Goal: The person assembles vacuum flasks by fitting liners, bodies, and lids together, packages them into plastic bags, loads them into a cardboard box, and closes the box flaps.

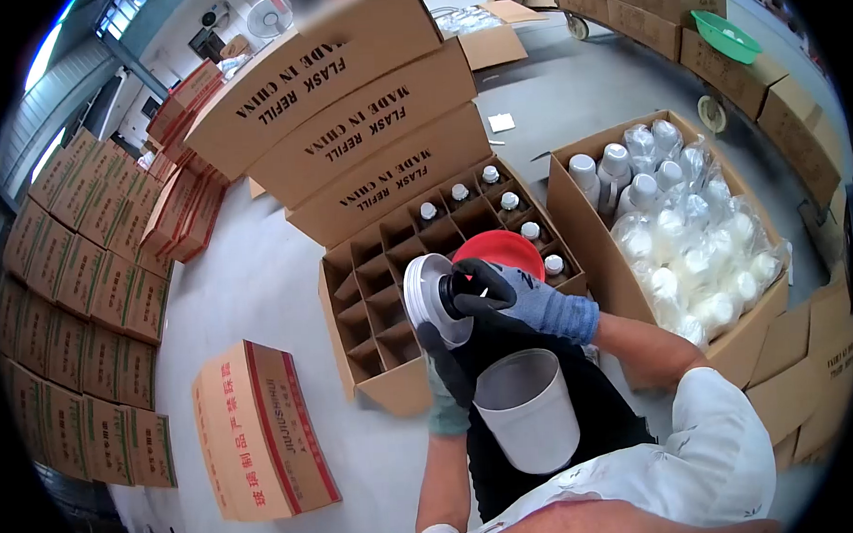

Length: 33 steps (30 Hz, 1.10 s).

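My left hand (446, 371), in a grey work glove with a dark palm, grips the lower rim of a white round plastic flask part (426, 299). My right hand (531, 299), gloved alike, has its fingers closed around a black ring-like piece (449, 296) at the middle of that part. Whether the black piece is loose or fixed cannot be seen. A white plastic cylinder (528, 423), its mouth upward, rests tilted on my dark-trousered lap. Behind my right hand a red round dish-like thing (487, 248) lies on the divided carton (380, 268).
Several white-capped bottles (460, 192) stand in the carton's cells. Boxes marked FLASK REFILL (347, 128) rise behind. To the right, an open carton (567, 191) holds bagged white bottles (694, 257). A closed carton (254, 432) sits left; stacked boxes (87, 231) line the far left.
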Each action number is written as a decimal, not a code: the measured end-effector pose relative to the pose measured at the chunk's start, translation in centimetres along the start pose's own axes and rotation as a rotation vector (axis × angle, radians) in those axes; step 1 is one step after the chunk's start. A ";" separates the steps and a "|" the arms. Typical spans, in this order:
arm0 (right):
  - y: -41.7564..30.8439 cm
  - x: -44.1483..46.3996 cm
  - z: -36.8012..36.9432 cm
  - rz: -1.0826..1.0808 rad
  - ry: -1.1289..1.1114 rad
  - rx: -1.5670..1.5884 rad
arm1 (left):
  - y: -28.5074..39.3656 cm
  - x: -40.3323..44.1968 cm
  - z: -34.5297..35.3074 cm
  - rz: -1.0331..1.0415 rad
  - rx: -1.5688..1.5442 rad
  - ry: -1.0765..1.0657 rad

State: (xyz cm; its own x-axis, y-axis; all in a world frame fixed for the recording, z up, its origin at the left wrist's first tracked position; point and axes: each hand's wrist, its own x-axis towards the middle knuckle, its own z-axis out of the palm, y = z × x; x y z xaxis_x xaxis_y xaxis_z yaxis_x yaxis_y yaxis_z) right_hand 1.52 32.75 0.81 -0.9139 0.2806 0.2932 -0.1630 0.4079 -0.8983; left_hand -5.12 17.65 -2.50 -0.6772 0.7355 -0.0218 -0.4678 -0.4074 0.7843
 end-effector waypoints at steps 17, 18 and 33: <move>13.0 -0.3 -5.6 -0.117 -0.063 0.180 | 1.3 4.6 -0.2 0.725 1.912 -0.469; 13.8 0.8 -6.2 0.118 -0.034 0.095 | 0.4 5.0 -0.7 0.690 1.785 -0.324; 32.5 -3.8 -6.8 0.512 -0.059 -0.982 | -2.0 7.1 -3.7 0.368 1.147 0.027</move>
State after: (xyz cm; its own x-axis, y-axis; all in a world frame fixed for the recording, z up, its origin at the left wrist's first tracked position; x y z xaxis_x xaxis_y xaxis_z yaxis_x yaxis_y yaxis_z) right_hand 2.20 50.81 -27.29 -0.8096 0.5818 -0.0780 0.5806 0.7744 -0.2513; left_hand -11.10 21.72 -6.53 -0.6820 0.6591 0.3170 0.5238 0.1377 0.8407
